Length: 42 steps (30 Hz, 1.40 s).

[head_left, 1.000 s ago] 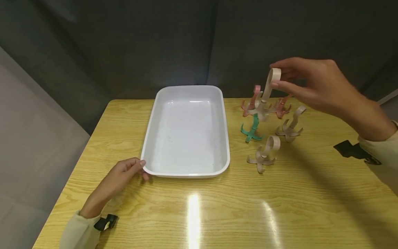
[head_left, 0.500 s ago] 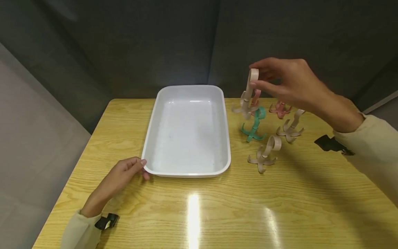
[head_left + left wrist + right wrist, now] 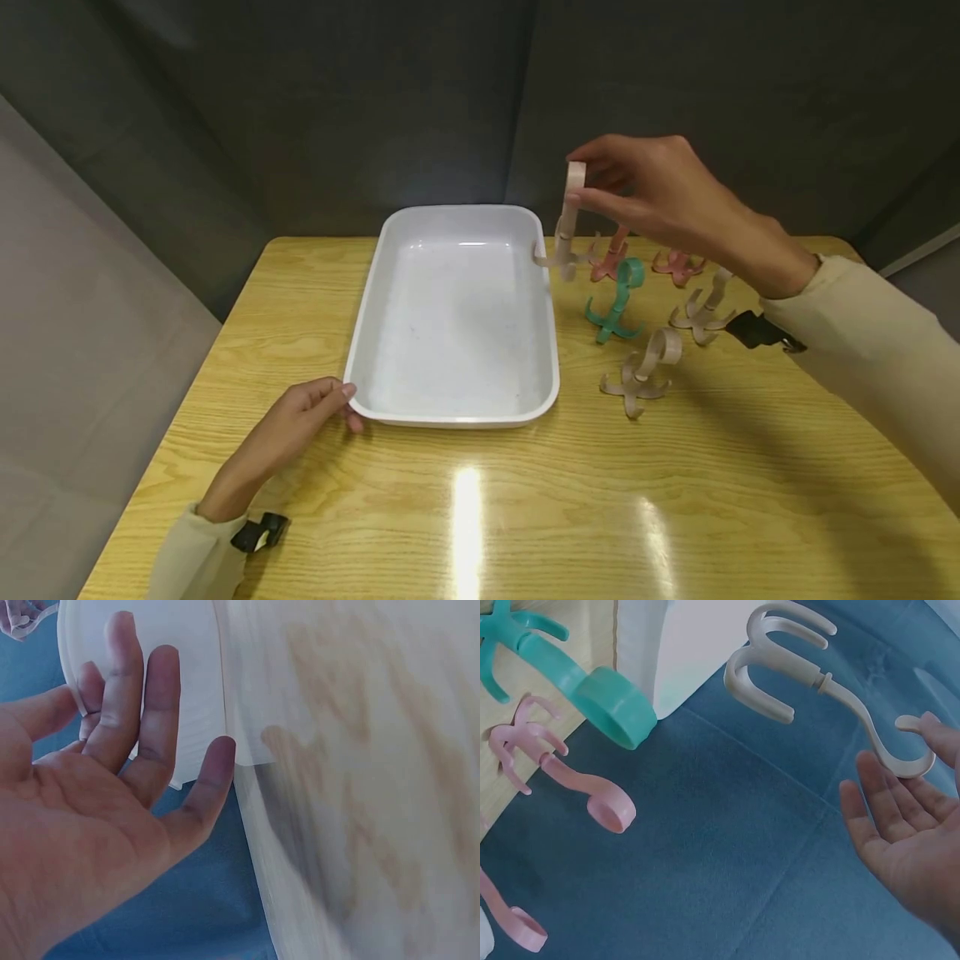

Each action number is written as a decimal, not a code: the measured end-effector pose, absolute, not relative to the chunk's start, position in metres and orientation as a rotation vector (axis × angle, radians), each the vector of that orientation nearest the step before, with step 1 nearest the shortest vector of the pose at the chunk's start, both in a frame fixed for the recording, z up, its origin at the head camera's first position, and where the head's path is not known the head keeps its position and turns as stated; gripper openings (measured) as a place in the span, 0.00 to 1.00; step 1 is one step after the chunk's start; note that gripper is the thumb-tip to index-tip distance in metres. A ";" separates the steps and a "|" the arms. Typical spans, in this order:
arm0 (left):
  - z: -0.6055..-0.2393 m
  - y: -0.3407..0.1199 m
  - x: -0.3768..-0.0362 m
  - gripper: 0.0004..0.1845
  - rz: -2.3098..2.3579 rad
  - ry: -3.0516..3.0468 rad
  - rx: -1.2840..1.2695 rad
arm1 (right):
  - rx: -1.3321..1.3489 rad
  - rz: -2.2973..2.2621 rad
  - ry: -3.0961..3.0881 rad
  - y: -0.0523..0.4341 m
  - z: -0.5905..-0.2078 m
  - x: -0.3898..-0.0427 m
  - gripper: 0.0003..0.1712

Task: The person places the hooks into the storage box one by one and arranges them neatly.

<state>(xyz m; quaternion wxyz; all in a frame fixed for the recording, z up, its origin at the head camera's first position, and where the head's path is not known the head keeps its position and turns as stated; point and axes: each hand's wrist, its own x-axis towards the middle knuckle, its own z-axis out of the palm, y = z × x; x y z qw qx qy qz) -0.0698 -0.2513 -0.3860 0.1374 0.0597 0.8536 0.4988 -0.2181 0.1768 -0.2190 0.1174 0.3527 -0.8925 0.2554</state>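
Observation:
My right hand (image 3: 660,187) pinches a beige multi-prong rotating hook (image 3: 568,221) by its curved top, between thumb and fingers. The hook hangs prongs down, overlapping the right rim of a white tray (image 3: 457,333) in the head view. In the right wrist view its prongs (image 3: 769,660) point away from the palm. My left hand (image 3: 288,425) grips the tray's near left corner, thumb over the rim and fingers beneath. On the table, right of the tray, stand a green hook (image 3: 617,308), two pink hooks (image 3: 609,265) and two more beige hooks (image 3: 633,385).
The tray and hooks are on a wood-grain table (image 3: 375,517), whose back edge meets a dark curtain (image 3: 390,108). A pale grey surface (image 3: 90,350) lies beyond the table's left edge.
My right hand has carried the beige hook leftward, from over the standing hooks to the tray's right rim. My left hand keeps its grip on the tray corner.

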 end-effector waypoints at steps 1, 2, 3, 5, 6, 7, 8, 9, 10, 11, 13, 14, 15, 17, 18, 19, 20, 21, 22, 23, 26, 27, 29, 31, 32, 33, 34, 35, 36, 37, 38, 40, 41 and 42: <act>-0.386 -0.251 -0.070 0.23 1.442 2.471 0.172 | 1.034 0.740 -2.613 0.176 -0.219 -0.219 0.24; -0.386 -0.251 -0.070 0.23 1.440 2.472 0.173 | 1.036 0.733 -2.612 0.174 -0.218 -0.220 0.24; -0.386 -0.251 -0.070 0.23 1.439 2.473 0.174 | 1.037 0.729 -2.614 0.173 -0.218 -0.221 0.24; -0.386 -0.251 -0.070 0.23 1.436 2.476 0.177 | 1.034 0.734 -2.620 0.169 -0.217 -0.222 0.24; -0.386 -0.250 -0.070 0.23 1.434 2.479 0.179 | 1.033 0.739 -2.625 0.167 -0.218 -0.223 0.24; -0.386 -0.250 -0.070 0.23 1.433 2.481 0.180 | 1.031 0.746 -2.628 0.165 -0.218 -0.224 0.25; -0.386 -0.250 -0.071 0.23 1.431 2.483 0.181 | 1.030 0.754 -2.632 0.163 -0.218 -0.225 0.25; -0.386 -0.250 -0.071 0.23 1.430 2.484 0.183 | 1.030 0.759 -2.636 0.161 -0.218 -0.226 0.25; -0.386 -0.250 -0.071 0.23 1.428 2.486 0.185 | 1.032 0.773 -2.638 0.159 -0.218 -0.228 0.25; -0.386 -0.250 -0.071 0.23 1.427 2.487 0.186 | 1.037 0.779 -2.640 0.157 -0.219 -0.229 0.25; -0.386 -0.250 -0.071 0.23 1.424 2.487 0.187 | 1.052 0.793 -2.641 0.152 -0.220 -0.231 0.26; -0.386 -0.249 -0.071 0.23 1.422 2.487 0.187 | 1.059 0.803 -2.641 0.149 -0.220 -0.233 0.26; -0.385 -0.249 -0.070 0.23 1.422 2.487 0.185 | 1.065 0.810 -2.640 0.146 -0.221 -0.234 0.25; -0.385 -0.249 -0.070 0.23 1.417 2.487 0.178 | 1.076 0.824 -2.641 0.140 -0.222 -0.238 0.25; -0.385 -0.249 -0.070 0.23 1.414 2.488 0.175 | 1.080 0.838 -2.642 0.137 -0.223 -0.240 0.25; -0.385 -0.249 -0.070 0.23 1.411 2.489 0.172 | 1.083 0.850 -2.645 0.134 -0.224 -0.242 0.24; -0.385 -0.249 -0.070 0.23 1.410 2.490 0.171 | 1.084 0.863 -2.648 0.130 -0.224 -0.244 0.24; -0.385 -0.249 -0.070 0.23 1.410 2.489 0.169 | 1.087 0.870 -2.655 0.127 -0.226 -0.246 0.24; -0.385 -0.249 -0.069 0.23 1.411 2.489 0.169 | 1.090 0.874 -2.664 0.123 -0.227 -0.248 0.23; -0.385 -0.249 -0.069 0.23 1.413 2.488 0.170 | 1.092 0.878 -2.673 0.120 -0.228 -0.250 0.23; -0.385 -0.249 -0.069 0.23 1.421 2.482 0.168 | 1.102 0.887 -2.695 0.109 -0.233 -0.254 0.22; -0.385 -0.249 -0.069 0.23 1.425 2.479 0.167 | 1.106 0.889 -2.699 0.105 -0.234 -0.256 0.22; -0.385 -0.248 -0.068 0.23 1.431 2.474 0.165 | 1.119 0.903 -2.699 0.099 -0.238 -0.258 0.22; -0.386 -0.248 -0.068 0.23 1.438 2.469 0.162 | 1.135 0.923 -2.692 0.093 -0.240 -0.259 0.21; -0.386 -0.248 -0.068 0.23 1.441 2.466 0.161 | 1.143 0.933 -2.686 0.090 -0.242 -0.260 0.21; -0.386 -0.248 -0.068 0.23 1.443 2.465 0.161 | 1.148 0.937 -2.682 0.088 -0.243 -0.261 0.21; -0.386 -0.248 -0.068 0.23 1.443 2.465 0.165 | 1.153 0.943 -2.679 0.086 -0.244 -0.262 0.21; -0.386 -0.248 -0.068 0.23 1.444 2.465 0.167 | 1.157 0.949 -2.675 0.084 -0.245 -0.263 0.20; -0.386 -0.247 -0.068 0.23 1.442 2.466 0.168 | 1.157 0.955 -2.674 0.082 -0.246 -0.265 0.20; -0.386 -0.247 -0.068 0.23 1.441 2.466 0.170 | 1.159 0.957 -2.671 0.080 -0.247 -0.266 0.20; -0.386 -0.247 -0.068 0.23 1.441 2.467 0.171 | 1.154 0.963 -2.674 0.078 -0.248 -0.268 0.21; -0.386 -0.247 -0.068 0.23 1.438 2.471 0.167 | 1.141 0.965 -2.682 0.074 -0.250 -0.271 0.21; -0.385 -0.247 -0.068 0.23 1.436 2.473 0.161 | 1.134 0.966 -2.683 0.072 -0.251 -0.273 0.21; -0.385 -0.247 -0.068 0.23 1.433 2.476 0.156 | 1.126 0.969 -2.683 0.070 -0.252 -0.274 0.20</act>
